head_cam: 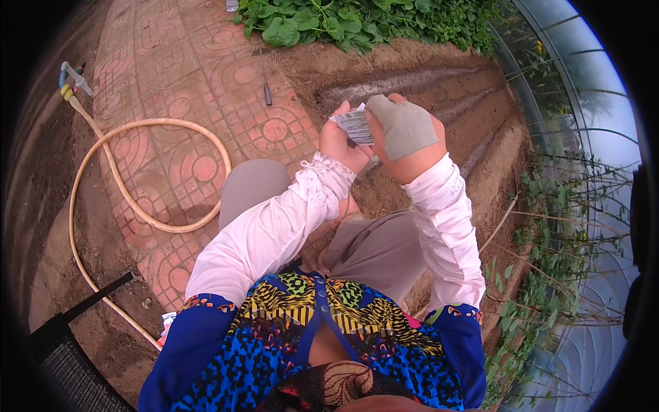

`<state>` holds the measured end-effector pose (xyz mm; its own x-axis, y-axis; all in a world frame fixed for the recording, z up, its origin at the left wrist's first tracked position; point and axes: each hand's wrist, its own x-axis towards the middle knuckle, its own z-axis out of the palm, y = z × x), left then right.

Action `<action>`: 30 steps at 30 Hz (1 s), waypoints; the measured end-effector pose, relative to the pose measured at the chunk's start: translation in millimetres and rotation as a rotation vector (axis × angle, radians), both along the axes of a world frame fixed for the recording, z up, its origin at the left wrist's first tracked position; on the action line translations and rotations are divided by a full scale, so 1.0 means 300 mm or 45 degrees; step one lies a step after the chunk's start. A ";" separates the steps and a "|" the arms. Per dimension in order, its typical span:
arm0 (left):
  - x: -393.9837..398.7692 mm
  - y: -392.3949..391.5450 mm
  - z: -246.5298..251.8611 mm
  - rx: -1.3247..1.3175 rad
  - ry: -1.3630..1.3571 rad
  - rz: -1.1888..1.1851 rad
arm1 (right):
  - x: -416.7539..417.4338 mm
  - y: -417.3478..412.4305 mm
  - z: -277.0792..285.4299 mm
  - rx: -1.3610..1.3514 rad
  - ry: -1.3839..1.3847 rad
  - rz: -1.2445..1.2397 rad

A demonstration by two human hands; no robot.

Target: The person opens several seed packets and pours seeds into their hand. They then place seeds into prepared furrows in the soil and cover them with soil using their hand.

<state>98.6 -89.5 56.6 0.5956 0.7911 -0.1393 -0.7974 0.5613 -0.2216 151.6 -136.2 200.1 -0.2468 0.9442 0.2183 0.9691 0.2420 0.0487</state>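
A small printed packet (355, 127) is between my two hands, above the edge of the brick path. My right hand (406, 131), wrapped in a tan bandage across its back, grips the packet's right side. Under the packet's left side, my left hand (341, 140) is cupped palm up, its thumb by the packet's edge. Something small and dark lies at the left palm beneath the packet; what it is cannot be told. Furrowed soil (453, 103) with damp, pale-streaked grooves lies beyond my hands.
A looped beige hose (149, 221) with a valve fitting (67, 91) crosses the paving (206, 103). A hand tool (267, 92) lies on the path. Leafy plants (355, 20) grow at the top, vines (551, 232) beside the plastic greenhouse wall (607, 103). A black mesh object (77, 360) stands lower left.
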 end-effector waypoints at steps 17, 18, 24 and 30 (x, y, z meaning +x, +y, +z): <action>-0.006 0.000 0.010 0.022 0.005 0.007 | 0.026 0.009 0.017 0.012 -0.062 0.068; -0.006 -0.002 0.014 0.024 0.006 0.011 | 0.028 0.010 0.014 0.010 -0.059 0.064; -0.006 0.002 0.015 -0.017 -0.015 0.002 | 0.038 0.016 -0.006 0.041 -0.030 0.076; -0.009 -0.001 0.005 -0.021 -0.035 0.016 | 0.036 0.016 -0.018 0.014 -0.018 0.078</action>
<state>95.7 -89.8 58.2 0.5891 0.7965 -0.1358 -0.7980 0.5471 -0.2528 162.5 -131.3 194.8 -0.3070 0.9248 0.2248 0.9517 0.3001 0.0650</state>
